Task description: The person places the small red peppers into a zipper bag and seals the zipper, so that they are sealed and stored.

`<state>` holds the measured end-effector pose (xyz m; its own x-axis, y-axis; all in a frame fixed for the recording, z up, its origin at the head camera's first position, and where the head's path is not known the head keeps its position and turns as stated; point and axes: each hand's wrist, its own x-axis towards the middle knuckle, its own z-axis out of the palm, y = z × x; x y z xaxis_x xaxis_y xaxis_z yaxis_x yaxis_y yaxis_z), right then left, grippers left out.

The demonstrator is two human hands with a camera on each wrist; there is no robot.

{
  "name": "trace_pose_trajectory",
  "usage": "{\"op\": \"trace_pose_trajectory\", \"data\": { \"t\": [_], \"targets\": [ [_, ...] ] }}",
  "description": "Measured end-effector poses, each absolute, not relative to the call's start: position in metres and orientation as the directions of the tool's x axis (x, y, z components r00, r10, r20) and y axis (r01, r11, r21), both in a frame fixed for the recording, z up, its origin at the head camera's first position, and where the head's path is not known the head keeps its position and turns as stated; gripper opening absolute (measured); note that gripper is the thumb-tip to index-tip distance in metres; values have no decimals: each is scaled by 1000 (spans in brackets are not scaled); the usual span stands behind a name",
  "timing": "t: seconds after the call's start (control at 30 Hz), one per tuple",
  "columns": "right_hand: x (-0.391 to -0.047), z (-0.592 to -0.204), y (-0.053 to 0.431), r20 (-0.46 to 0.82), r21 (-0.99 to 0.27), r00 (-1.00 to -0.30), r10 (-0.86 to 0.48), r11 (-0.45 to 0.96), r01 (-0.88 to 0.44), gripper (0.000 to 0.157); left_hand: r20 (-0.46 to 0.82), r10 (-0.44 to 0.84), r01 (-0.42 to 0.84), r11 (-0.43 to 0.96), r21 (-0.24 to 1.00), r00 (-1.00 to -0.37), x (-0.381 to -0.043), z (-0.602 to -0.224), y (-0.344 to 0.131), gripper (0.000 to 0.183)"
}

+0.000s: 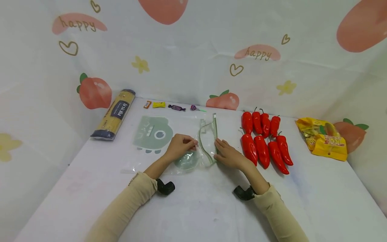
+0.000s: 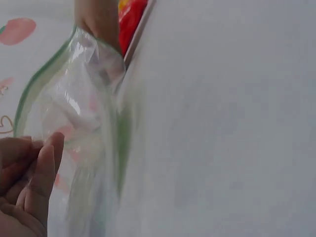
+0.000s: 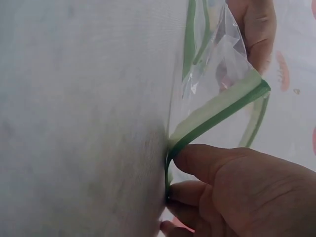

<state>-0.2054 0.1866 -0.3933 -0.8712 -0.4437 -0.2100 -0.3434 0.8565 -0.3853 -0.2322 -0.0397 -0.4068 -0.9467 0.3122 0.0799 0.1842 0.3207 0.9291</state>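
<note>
A clear zip-top bag (image 1: pixel 154 132) with a pale green cartoon monster print lies flat on the table, its mouth toward the right. The green zip strip (image 3: pixel 222 116) bows apart at the mouth, so the two layers are separated there. My left hand (image 1: pixel 182 147) pinches the upper film just inside the mouth, thumb against fingers, also visible in the left wrist view. At the mouth's edge my right hand (image 1: pixel 230 155) holds the green-striped rim between thumb and fingers, low against the table. The bag looks flat, with nothing visible inside.
Several red peppers (image 1: pixel 263 151) lie in two rows right of the bag. Farther right is a yellow snack packet (image 1: pixel 328 139). A pasta pack (image 1: pixel 116 114) sits at the back left. Wrapped candies (image 1: pixel 159 105) and a lollipop (image 1: pixel 195 108) line the back edge, before a printed cloth wall.
</note>
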Motion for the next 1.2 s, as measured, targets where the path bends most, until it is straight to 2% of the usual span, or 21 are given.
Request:
{"op": "trace_pose_trajectory", "data": {
  "t": [0.13, 0.23, 0.4, 0.5, 0.73, 1.03, 1.2],
  "targets": [
    [-205, -392, 190, -184, -395, -875, -449, 849, -352, 64, -21, 257, 30, 190, 981, -966, -229, -414, -32, 19],
    [-206, -390, 197, -102, -453, -907, -408, 831, -323, 63, -30, 263, 15, 169, 986, -964, -226, -417, -26, 19],
    [-208, -382, 222, 145, -571, -979, -142, 796, -200, 61, -36, 303, 19, 176, 984, -952, -222, -416, -22, 18],
    [-211, -381, 238, 202, -615, -979, -12, 776, -137, 60, -45, 311, 10, 174, 985, -949, -222, -417, -22, 17],
    [-218, -385, 257, 84, -696, -991, 100, 718, 14, 60, -42, 322, 12, 164, 986, -946, -221, -416, -24, 19],
    [-225, -388, 248, -82, -634, -992, 94, 763, 125, 56, -52, 339, 1, 154, 988, -939, -221, -418, -23, 21],
    [-226, -388, 242, -143, -611, -987, 68, 779, 142, 55, -51, 315, 6, 175, 985, -948, -221, -417, -24, 21]
  ]
}}
